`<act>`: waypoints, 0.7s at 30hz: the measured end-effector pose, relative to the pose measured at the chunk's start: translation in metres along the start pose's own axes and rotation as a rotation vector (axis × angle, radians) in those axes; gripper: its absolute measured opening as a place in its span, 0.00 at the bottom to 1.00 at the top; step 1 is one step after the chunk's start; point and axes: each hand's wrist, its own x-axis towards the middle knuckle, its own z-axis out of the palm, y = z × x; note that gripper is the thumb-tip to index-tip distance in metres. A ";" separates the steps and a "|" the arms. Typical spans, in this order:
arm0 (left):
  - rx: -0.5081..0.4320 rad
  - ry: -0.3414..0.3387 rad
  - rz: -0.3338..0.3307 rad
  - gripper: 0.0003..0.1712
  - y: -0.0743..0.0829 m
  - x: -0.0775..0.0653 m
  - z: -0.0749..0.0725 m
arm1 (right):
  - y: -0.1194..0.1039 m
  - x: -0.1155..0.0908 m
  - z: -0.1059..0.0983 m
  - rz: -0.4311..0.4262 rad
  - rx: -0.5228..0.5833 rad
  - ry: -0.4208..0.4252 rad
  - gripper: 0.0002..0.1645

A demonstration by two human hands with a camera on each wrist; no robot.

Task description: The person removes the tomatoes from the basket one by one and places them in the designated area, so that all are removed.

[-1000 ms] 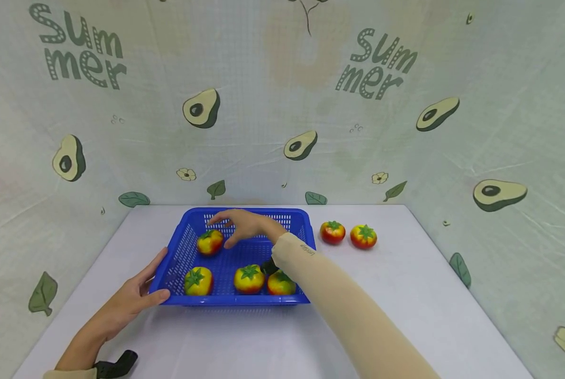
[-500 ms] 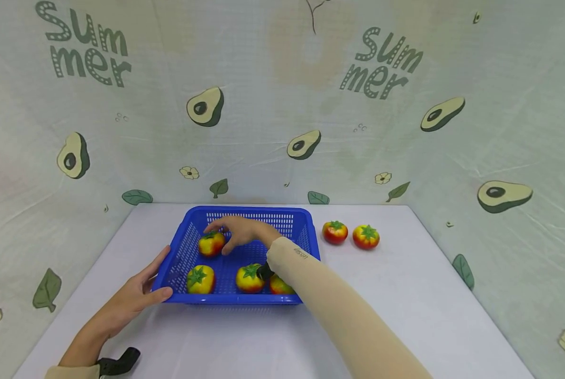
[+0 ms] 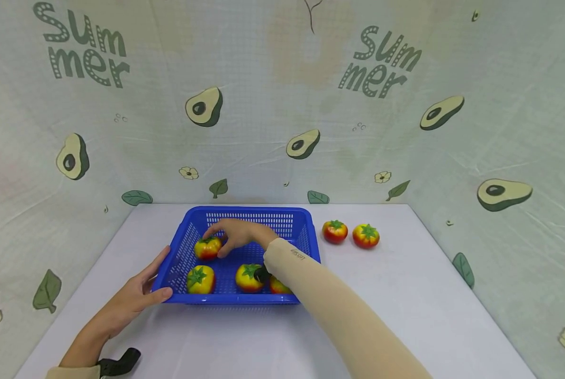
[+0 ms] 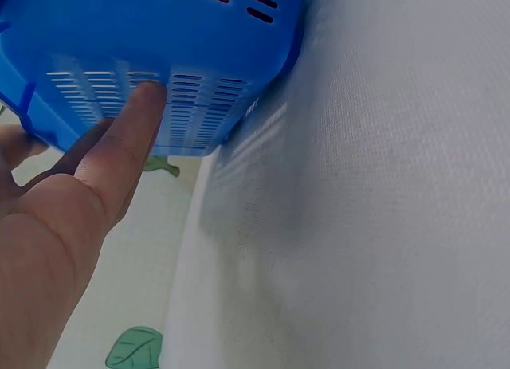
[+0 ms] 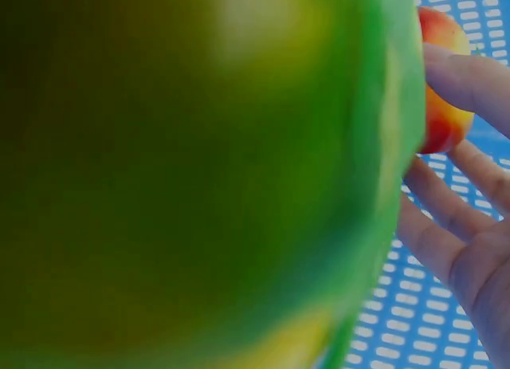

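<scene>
In the head view a blue plastic basket (image 3: 235, 299) stands on the white table. My right hand (image 3: 238, 232) reaches into it and grips a red-and-yellow tomato (image 3: 206, 249) at the back left, thumb on one side and fingertips over its top. The right wrist view shows the thumb (image 5: 466, 78) against that tomato. Another tomato (image 5: 199, 162) fills that view, very close and blurred. My left hand (image 3: 132, 292) rests at the basket's front left corner, thumb on the rim. One straight finger (image 4: 127, 138) touches the slotted outer wall in the left wrist view.
Inside the basket, along its front, sit a tomato (image 3: 200, 279) on the left, another (image 3: 249, 278) in the middle and a third (image 3: 279, 286) partly behind my right sleeve. Two more tomatoes (image 3: 335, 231) lie on the table right of the basket. A patterned cloth (image 3: 254, 105) hangs behind.
My right hand has come down onto the back left tomato and closed around it, and the tomato has shifted slightly left and nearer. My left hand has stayed at the basket's corner.
</scene>
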 end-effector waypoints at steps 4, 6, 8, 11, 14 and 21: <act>-0.008 -0.001 0.003 0.53 0.000 0.000 0.000 | -0.004 0.003 0.002 -0.019 0.010 -0.004 0.32; -0.003 0.000 0.006 0.53 0.000 0.000 0.000 | -0.007 0.004 0.003 -0.012 0.018 -0.007 0.32; 0.005 0.002 0.004 0.53 -0.001 0.000 0.001 | -0.009 0.005 0.004 -0.011 0.013 -0.013 0.31; 0.021 0.006 0.004 0.53 -0.002 0.001 0.001 | -0.013 0.006 0.004 -0.007 -0.006 -0.023 0.32; 0.022 0.004 0.005 0.53 -0.003 0.001 0.001 | -0.016 0.007 0.005 -0.009 -0.027 -0.032 0.32; -0.020 -0.003 -0.006 0.53 -0.002 0.000 0.001 | -0.019 0.006 0.008 0.005 -0.048 -0.049 0.34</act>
